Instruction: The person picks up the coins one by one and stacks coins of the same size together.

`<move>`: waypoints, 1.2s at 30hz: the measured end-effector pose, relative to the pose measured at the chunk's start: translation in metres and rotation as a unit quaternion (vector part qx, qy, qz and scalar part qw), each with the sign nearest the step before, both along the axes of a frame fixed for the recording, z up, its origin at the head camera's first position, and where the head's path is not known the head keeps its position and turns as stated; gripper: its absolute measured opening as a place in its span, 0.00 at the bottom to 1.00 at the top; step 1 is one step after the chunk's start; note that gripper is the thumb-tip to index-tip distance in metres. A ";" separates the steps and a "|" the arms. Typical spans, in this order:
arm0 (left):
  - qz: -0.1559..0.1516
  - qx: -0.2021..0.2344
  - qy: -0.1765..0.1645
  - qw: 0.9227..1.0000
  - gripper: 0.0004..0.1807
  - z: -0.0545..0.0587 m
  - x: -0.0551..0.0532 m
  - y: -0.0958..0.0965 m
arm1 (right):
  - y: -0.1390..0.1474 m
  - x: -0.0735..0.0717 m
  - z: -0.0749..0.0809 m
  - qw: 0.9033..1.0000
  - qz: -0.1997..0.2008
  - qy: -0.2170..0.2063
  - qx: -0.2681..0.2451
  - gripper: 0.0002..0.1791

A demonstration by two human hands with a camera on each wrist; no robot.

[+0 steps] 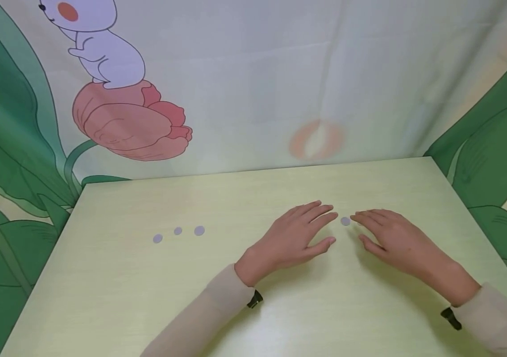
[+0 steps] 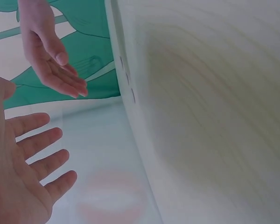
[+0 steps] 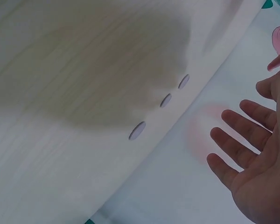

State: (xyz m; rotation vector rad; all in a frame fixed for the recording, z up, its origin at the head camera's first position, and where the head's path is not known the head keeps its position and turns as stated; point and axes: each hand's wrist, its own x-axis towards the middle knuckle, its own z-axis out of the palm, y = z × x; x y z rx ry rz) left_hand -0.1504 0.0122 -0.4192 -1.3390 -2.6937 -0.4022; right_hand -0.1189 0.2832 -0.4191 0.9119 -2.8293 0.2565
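Both hands hover palm down over the table, fingers spread and holding nothing. The left hand [image 1: 293,235] is left of a small silvery coin-like disc [image 1: 345,221]. On that disc's other side is the right hand [image 1: 398,240], its fingertips close by and covering part of the table behind. Three similar discs lie in a loose row at the left: a left disc [image 1: 158,238], a middle disc [image 1: 178,231] and a larger right disc [image 1: 199,230]. In the right wrist view, three discs, among them a large disc [image 3: 137,131], lie in a line beyond the open right hand [image 3: 261,140].
The pale wood-grain table [image 1: 101,297] ends at a back edge against a hanging cloth [image 1: 244,74] printed with a white animal, a pink flower and green leaves. A small black clip-like piece [image 1: 255,299] shows at the left cuff, another black piece [image 1: 451,318] at the right.
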 end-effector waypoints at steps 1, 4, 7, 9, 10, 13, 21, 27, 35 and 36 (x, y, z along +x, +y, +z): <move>-0.001 0.004 -0.002 1.000 0.30 0.000 -0.001 0.003 | 0.002 0.000 0.000 1.000 -0.003 -0.003 -0.001 0.27; -0.005 0.014 -0.004 1.000 0.29 0.000 -0.003 0.011 | 0.009 0.001 -0.001 1.000 -0.006 -0.011 -0.008 0.26; -0.004 0.020 0.002 1.000 0.29 -0.001 -0.004 0.017 | 0.017 0.002 0.000 1.000 -0.007 -0.009 -0.015 0.26; -0.001 0.023 0.005 1.000 0.29 -0.002 -0.006 0.021 | 0.021 0.001 0.000 1.000 -0.007 -0.006 -0.019 0.26; 0.002 0.026 0.005 1.000 0.28 -0.002 -0.006 0.023 | 0.024 0.001 -0.001 1.000 -0.007 -0.005 -0.021 0.26; 0.023 0.037 -0.003 0.999 0.27 -0.004 -0.008 0.031 | 0.033 -0.001 -0.002 0.999 -0.013 -0.008 -0.028 0.25; 0.066 0.069 -0.054 0.994 0.25 -0.006 -0.011 0.058 | 0.056 -0.008 -0.010 0.997 -0.054 -0.056 -0.029 0.25; 0.086 0.075 -0.076 0.991 0.24 -0.005 -0.014 0.079 | 0.068 -0.013 -0.019 0.995 -0.076 -0.067 -0.027 0.24; 0.082 0.072 -0.096 0.989 0.26 -0.011 -0.023 0.103 | 0.073 -0.019 -0.023 0.991 -0.092 -0.078 -0.053 0.20; 0.082 0.071 -0.103 0.989 0.26 -0.012 -0.024 0.106 | 0.073 -0.019 -0.023 0.990 -0.096 -0.081 -0.057 0.20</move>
